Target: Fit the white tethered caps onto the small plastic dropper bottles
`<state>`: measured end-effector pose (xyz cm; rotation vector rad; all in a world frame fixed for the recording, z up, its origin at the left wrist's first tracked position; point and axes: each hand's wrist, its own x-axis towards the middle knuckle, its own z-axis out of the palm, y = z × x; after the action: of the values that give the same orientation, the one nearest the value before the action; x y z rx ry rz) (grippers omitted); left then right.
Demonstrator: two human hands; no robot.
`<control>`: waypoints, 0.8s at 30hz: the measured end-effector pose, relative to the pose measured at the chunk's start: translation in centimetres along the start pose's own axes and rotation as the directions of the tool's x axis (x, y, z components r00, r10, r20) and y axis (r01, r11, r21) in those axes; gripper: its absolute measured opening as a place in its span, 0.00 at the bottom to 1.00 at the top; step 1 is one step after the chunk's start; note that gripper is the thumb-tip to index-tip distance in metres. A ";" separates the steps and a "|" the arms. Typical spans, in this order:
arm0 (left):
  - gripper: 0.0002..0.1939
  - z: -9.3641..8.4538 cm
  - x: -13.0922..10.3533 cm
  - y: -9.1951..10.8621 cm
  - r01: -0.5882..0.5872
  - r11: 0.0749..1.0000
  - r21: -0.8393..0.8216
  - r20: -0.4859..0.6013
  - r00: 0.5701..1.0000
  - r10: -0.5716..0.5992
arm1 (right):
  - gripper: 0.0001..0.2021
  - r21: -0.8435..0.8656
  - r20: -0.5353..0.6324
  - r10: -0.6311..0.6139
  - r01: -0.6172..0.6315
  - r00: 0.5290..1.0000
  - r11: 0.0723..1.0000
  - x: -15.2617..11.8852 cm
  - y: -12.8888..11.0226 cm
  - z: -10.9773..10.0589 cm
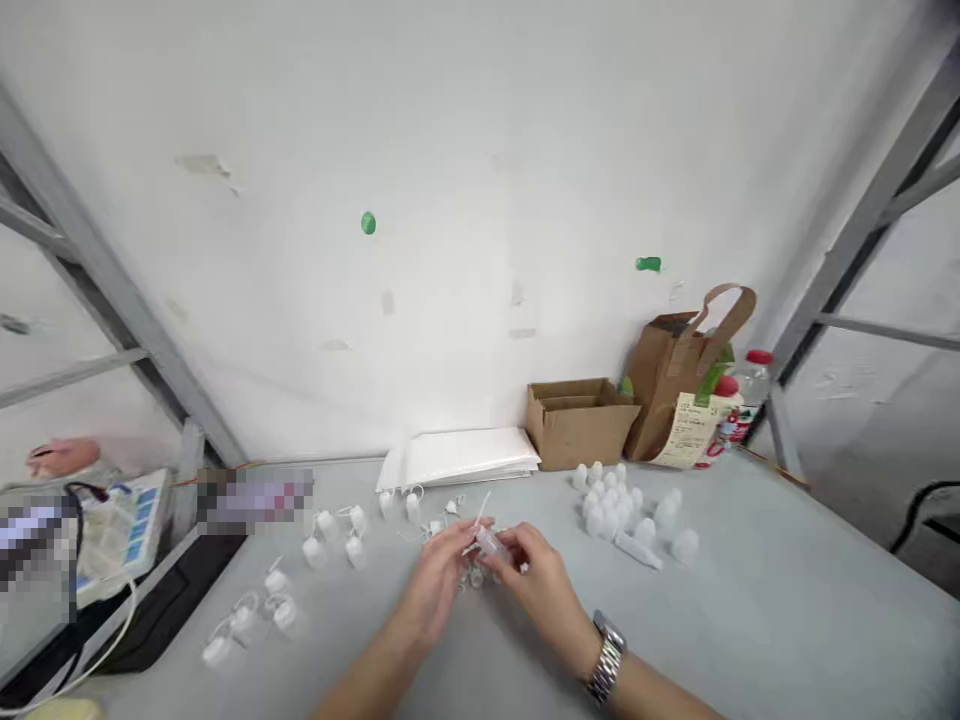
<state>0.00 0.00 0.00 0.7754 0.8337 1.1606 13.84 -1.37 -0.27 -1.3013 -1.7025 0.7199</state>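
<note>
Near the middle of the grey table [720,610], my left hand [442,575] and my right hand [541,580] are close together. A small clear plastic piece [491,545] is between the fingers of my right hand. The fingers of my left hand are closed by a thin white strip [482,508] that sticks up. Below and between the hands lie small clear parts [475,577], partly hidden. Small white pieces with loops [313,550] are spread to the left. A cluster of white rounded pieces [606,508] stands to the right, beside a white tube [637,550].
White envelopes [465,455] and an open cardboard box [585,435] stand against the wall. Right of them are a brown paper bag [656,385] and bottles with red caps [752,380]. A black case [180,600] and a power strip [124,540] are at the left.
</note>
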 end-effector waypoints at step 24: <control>0.11 1.4 -1.3 0.6 -0.021 1.000 0.000 0.089 0.996 0.021 | 0.06 -0.422 -0.113 -0.465 0.381 0.878 0.823 -0.7 1.2 0.5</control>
<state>0.68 -1.29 1.37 0.8326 0.7542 1.1362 14.04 -1.67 -1.69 -1.1355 -1.9243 -0.0284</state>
